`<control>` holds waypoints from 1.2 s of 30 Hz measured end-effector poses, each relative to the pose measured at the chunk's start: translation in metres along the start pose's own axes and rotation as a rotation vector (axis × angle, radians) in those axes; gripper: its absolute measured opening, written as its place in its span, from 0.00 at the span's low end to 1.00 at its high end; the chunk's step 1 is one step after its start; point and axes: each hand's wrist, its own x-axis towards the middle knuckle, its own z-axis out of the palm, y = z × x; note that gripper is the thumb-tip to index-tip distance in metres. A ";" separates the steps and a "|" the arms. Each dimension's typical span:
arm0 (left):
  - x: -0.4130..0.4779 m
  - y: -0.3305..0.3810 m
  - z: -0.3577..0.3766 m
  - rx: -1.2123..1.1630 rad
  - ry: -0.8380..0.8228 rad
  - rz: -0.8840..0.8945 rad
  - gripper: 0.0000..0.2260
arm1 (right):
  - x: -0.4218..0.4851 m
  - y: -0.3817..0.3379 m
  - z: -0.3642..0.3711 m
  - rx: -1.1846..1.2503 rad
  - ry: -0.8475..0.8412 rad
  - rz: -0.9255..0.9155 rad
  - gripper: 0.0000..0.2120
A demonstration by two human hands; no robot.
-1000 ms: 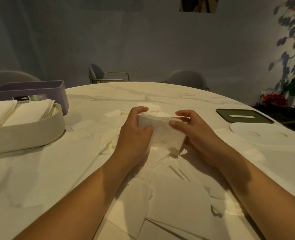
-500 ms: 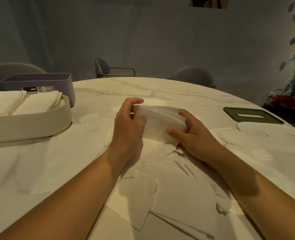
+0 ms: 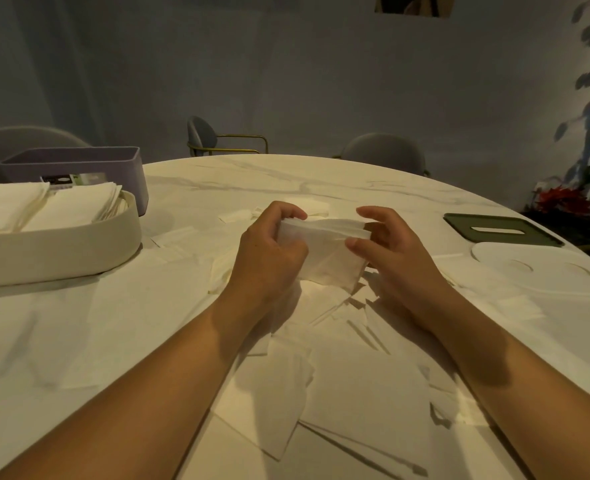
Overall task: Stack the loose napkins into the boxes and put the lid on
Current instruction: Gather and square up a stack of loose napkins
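**Napkin stack (image 3: 324,251) held over table (image 3: 355,188)**

The left hand (image 3: 269,251) curls round one end of the napkin stack, the right hand (image 3: 393,251) pinches the other, just above the loose pile (image 3: 355,375). Light, limp paper likely slips and splays; gripping both short ends seems safest.
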 end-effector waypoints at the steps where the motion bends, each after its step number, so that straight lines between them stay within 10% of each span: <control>1: 0.000 0.000 0.000 -0.006 -0.006 0.000 0.15 | 0.001 0.000 -0.001 -0.013 0.010 -0.007 0.20; 30: -0.002 -0.008 0.010 0.244 -0.105 0.021 0.18 | 0.003 -0.010 -0.017 0.023 0.225 0.135 0.08; 36: -0.002 -0.008 0.009 0.236 -0.117 0.031 0.18 | 0.001 -0.010 -0.022 0.145 0.056 0.288 0.06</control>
